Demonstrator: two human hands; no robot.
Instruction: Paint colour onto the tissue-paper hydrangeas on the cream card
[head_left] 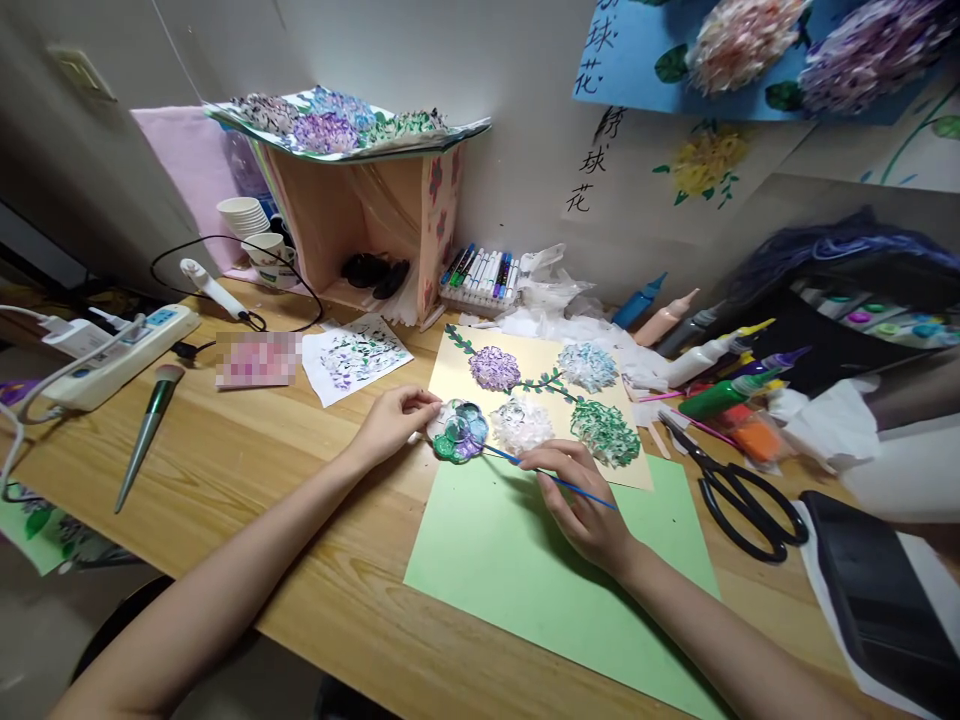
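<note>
My left hand (396,425) pinches the edge of a small flower-shaped paint palette (459,432) smeared with green, purple and blue-grey. In my right hand (576,500) is a thin blue paintbrush (581,492), its tip at the palette's right side. Behind both hands lies a cream sheet (450,360) bearing raised flowers: a purple one (495,369), a light blue one (587,366), a white one (523,425) and a green one (606,434). Painted leafy stems join some of them. Beneath my right hand a green sheet (480,550) extends toward the table's front edge.
Black scissors (739,495), paint bottles (731,392) and crumpled tissue (829,415) lie to the right. A marker rack (480,285) and a pink box (360,210) stand at the back. On the left are a makeup brush (146,435), a paint-spotted paper (356,357) and a power strip (116,355).
</note>
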